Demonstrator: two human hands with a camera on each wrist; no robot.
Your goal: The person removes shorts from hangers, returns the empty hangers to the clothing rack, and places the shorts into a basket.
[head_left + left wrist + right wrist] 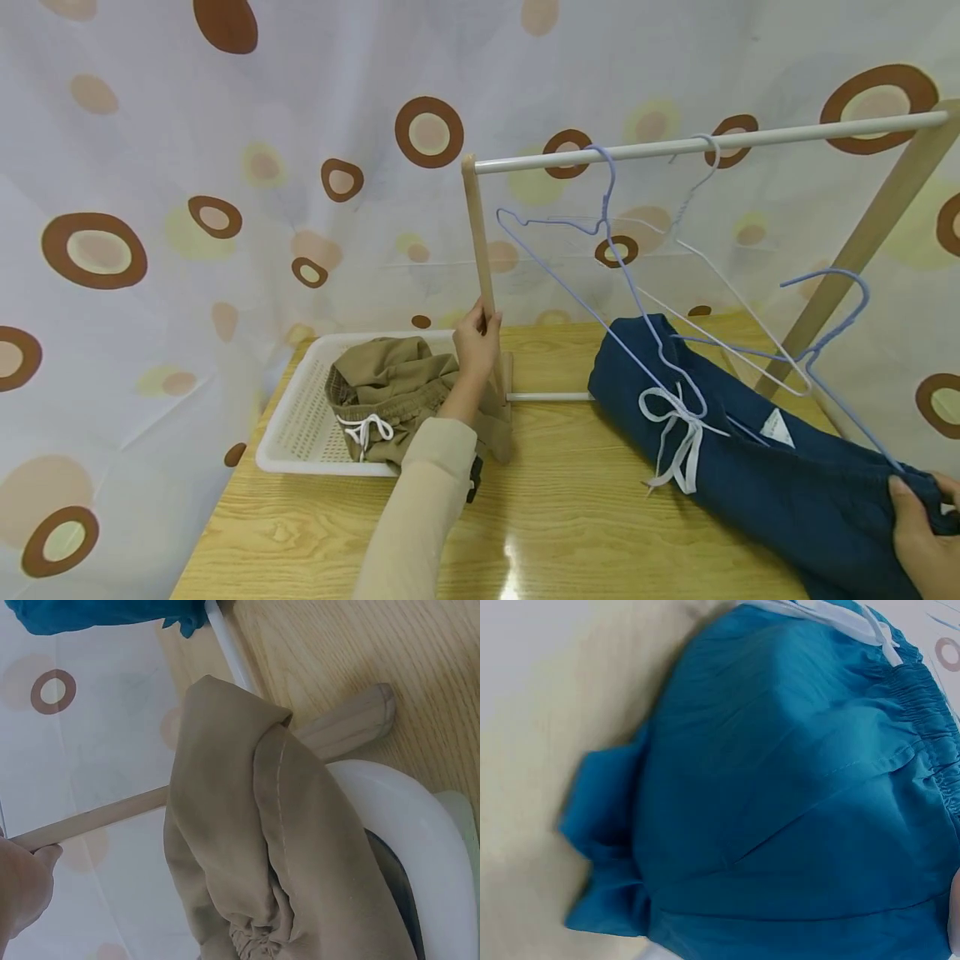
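Note:
My left hand [477, 340] grips the left wooden post [477, 225] of a small clothes rack, thumb and fingers around it. The thumb also shows on the post at the left edge of the left wrist view. My right hand [918, 533] pinches the waistband of dark blue drawstring pants [757, 492], at the right of the head view. A blue wire hanger [840, 329] reaches into that waistband, its hook free of the rail. The blue pants' white drawstring [686, 442] hangs tied in a bow. In the right wrist view the pants [795, 787] fill most of the picture.
From the white rail [795, 136] hang a lilac hanger [555, 275] and a white hanger [738, 300]. A white plastic basket [292, 433] on the wooden table [570, 517] holds khaki drawstring pants [405, 375], partly overhanging its right side. A patterned curtain [300, 100] hangs behind.

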